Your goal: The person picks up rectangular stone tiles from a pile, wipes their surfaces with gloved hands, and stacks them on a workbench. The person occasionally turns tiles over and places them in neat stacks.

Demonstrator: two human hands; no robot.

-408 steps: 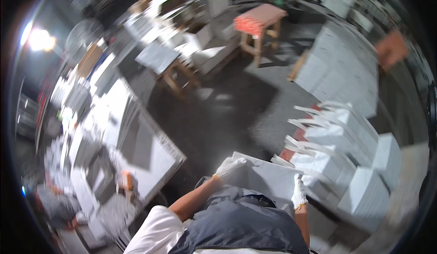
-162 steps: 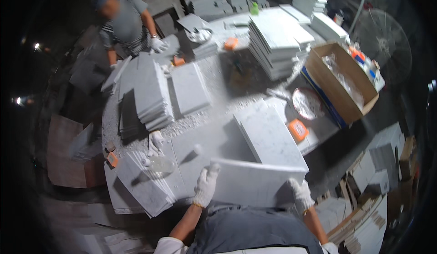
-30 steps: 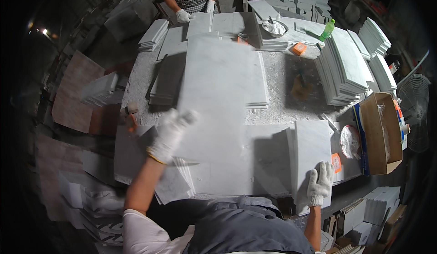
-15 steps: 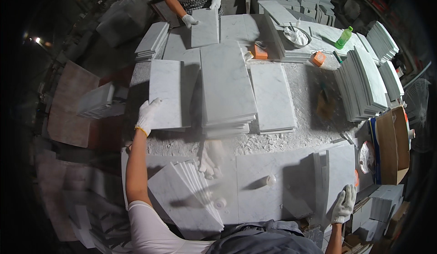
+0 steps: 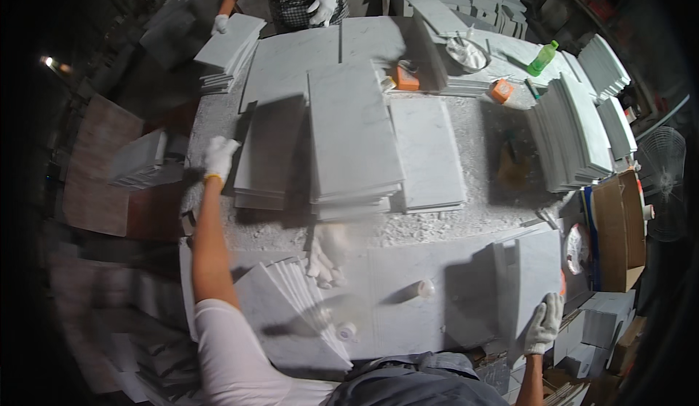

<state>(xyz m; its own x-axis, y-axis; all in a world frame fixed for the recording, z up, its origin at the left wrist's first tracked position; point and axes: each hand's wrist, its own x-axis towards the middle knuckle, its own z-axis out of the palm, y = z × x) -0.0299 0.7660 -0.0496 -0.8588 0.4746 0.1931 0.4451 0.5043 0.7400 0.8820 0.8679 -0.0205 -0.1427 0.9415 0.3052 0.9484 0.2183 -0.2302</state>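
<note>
My left hand (image 5: pixel 218 157), in a white glove, reaches out to the left edge of a low stack of grey-white marble tiles (image 5: pixel 266 155); its fingers are apart and hold nothing. A taller stack of marble tiles (image 5: pixel 353 133) stands just right of that one. My right hand (image 5: pixel 545 324), also gloved, lies flat on the near right corner of a large marble slab (image 5: pixel 466 289) at the table's front edge. No tile is lifted by either hand.
A co-worker's gloved hands (image 5: pixel 324 5) work at the far end beside a tile stack (image 5: pixel 229 45). Leaning tiles (image 5: pixel 571 136), a green bottle (image 5: pixel 542 58), a metal bowl (image 5: pixel 466 53) and a cardboard box (image 5: pixel 619 231) fill the right. Fanned tiles (image 5: pixel 291 311) lie near left.
My left hand has slid from the top of the low stack to its left edge. My right hand stays on the slab corner. The co-worker has shifted tiles toward the far left corner.
</note>
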